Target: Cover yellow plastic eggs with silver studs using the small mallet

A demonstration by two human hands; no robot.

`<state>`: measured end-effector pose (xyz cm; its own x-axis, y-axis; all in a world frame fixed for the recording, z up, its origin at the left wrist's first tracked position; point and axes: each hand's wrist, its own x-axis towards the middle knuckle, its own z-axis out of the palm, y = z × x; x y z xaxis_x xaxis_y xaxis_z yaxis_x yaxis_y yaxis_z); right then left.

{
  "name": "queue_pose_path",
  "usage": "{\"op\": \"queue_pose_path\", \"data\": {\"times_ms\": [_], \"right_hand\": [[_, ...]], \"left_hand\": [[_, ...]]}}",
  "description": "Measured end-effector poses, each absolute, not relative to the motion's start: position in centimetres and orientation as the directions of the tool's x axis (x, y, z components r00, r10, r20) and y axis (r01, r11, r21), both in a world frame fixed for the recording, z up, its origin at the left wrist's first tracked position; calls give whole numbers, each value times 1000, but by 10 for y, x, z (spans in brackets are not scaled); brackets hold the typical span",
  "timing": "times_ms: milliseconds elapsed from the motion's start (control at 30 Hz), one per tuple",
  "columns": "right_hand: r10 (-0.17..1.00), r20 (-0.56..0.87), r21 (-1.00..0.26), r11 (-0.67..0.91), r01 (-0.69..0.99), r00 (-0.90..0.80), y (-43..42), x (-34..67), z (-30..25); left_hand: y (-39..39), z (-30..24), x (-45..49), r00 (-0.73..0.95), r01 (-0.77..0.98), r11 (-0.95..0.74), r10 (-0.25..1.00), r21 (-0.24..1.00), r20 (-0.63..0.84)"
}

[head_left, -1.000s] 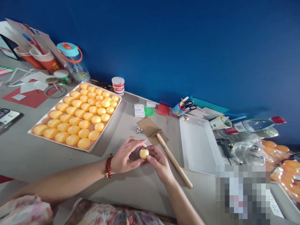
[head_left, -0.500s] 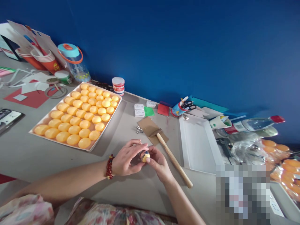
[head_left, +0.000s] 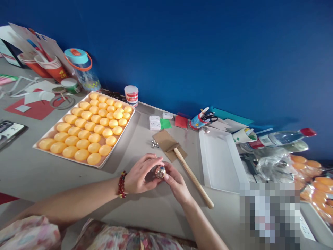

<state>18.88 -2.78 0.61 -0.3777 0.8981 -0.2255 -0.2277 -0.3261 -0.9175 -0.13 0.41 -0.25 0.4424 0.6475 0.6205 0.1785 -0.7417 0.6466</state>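
Note:
Between my hands is a small ball [head_left: 160, 172] with a shiny, silvery and coppery, bumpy surface. My left hand [head_left: 140, 176] curls around its left side, thumb below and fingers arched over it. From the right, the thumb and fingers of my right hand [head_left: 177, 182] grip the same ball; parts of it are hidden by fingers. Just beyond the hands lies a little heap of small silvery metal pieces [head_left: 155, 143]. A wooden-handled tool [head_left: 194, 177], like a hammer, rests with its head on a brown piece of card [head_left: 161, 139].
A shallow box [head_left: 106, 160] of orange-yellow balls stands at left. White little boxes [head_left: 154, 123] sit near the wall. To the right are a white tray [head_left: 221, 159], a pen cup [head_left: 197, 122] with scissors, a plastic bottle [head_left: 283, 137] and bagged orange balls [head_left: 322, 189].
The ball has turned in my fingers: a yellow patch faced me before, and now its shiny metallic side does. Both hands stay in nearly the same place.

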Motion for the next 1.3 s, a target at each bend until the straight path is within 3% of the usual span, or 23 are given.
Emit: {"op": "queue_pose_path", "data": {"times_ms": [133,333,733,1167,1300], "right_hand": [[919,-214,-923,-301,-239,-331,-28,186,8],[886,-251,-866,-386,-320,-390,-28,187,8],[875,-291,-832,-432,-348,-388,-28,188,7],[853,-260,-772,-465,-433,-452,-28,186,11],[857,-298,-778,-473,-413,-419,-29,187,7]], "left_hand": [[5,-2,-1,473,192,-733,651,652,593],[4,-3,-2,456,180,-715,669,675,587],[5,-4,-1,456,175,-765,620,619,638],[4,0,-3,409,136,-712,674,689,615],[7,1,-3,407,123,-753,632,646,659]]}}
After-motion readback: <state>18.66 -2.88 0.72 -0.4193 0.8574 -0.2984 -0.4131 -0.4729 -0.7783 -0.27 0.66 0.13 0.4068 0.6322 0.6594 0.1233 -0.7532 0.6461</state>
